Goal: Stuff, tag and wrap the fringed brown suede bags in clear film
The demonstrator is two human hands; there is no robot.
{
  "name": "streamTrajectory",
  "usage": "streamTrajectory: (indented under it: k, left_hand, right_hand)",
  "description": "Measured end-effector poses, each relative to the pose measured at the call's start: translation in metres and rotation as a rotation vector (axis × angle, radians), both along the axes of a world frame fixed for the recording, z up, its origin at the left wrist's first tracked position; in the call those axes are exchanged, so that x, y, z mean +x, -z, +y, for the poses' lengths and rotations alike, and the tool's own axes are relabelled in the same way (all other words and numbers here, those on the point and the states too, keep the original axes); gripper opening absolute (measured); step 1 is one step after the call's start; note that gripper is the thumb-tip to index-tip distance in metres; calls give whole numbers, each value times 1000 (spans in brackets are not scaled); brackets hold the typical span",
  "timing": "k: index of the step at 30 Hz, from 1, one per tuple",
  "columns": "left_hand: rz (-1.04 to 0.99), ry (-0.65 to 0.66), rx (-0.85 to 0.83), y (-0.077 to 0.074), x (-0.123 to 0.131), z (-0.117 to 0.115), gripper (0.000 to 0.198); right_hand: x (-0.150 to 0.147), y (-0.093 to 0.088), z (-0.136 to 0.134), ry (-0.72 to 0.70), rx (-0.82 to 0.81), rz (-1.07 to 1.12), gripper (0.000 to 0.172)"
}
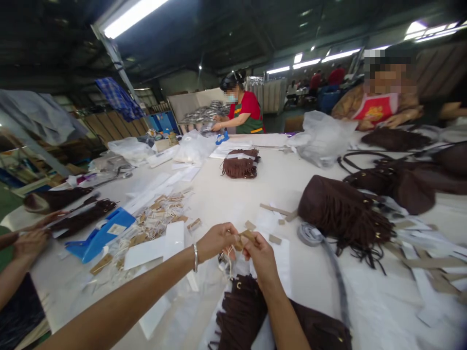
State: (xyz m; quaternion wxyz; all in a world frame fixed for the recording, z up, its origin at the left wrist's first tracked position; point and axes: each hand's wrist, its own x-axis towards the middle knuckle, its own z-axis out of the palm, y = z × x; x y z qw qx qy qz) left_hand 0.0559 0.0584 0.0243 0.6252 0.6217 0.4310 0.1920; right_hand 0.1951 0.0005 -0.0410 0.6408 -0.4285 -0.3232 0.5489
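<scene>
Both hands meet over the table in front of me, fingers closed on a small brown cardboard tag (247, 235). My left hand (219, 240), below a silver bangle, pinches the tag's left side, where a pale string hangs down. On the tag's right side are the thumb and fingers of my right hand (260, 255). Just below them lies a dark brown fringed bag (242, 311) with small gold-coloured eyelets, partly covered by my right forearm. The string runs down towards the bag's upper end; whether it is attached there I cannot make out.
Loose brown tags with strings (156, 216) lie in a heap on the left, beside a blue tape dispenser (102, 233). Brown fringed bags (339, 209) and a grey measuring tape (310, 234) are on the right. Another person's hands (31, 243) handle a bag at far left; two people stand across the table.
</scene>
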Motion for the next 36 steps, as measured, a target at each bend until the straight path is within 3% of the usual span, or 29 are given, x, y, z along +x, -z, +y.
streamTrajectory:
  k: [7,14,16,19,23,25,30,32,36]
  left_hand:
    - [65,87,-102,13,-29,1,46]
    - [55,147,-108,21,-49,-28,33]
    - [74,103,-75,20,-51,-34,30]
    - [85,9,-14,16,-50,-39,29]
    - [86,-88,77,6,-44,-41,25]
    - [79,-118,112,4,-39,-41,24]
    - [-29,-136,158,8,-30,-34,25]
    - [-64,-145,163,12,-28,-33,26]
    - [-71,-148,192,19,-28,-33,25]
  right_hand:
    - [17,10,3,144,-43,175,30]
    - [19,8,2,254,-68,205,36]
    - [22,13,2,284,-127,83,37]
    - [25,18,0,255,-201,-286,35]
    - [20,10,-7,283,-23,-662,42]
    - [15,2,-11,177,81,-668,46]
    - [2,-8,-18,-423,83,-155,39]
    - [-2,-6,-18,-479,80,-101,32]
    - [-4,1,-13,-333,20,-186,23]
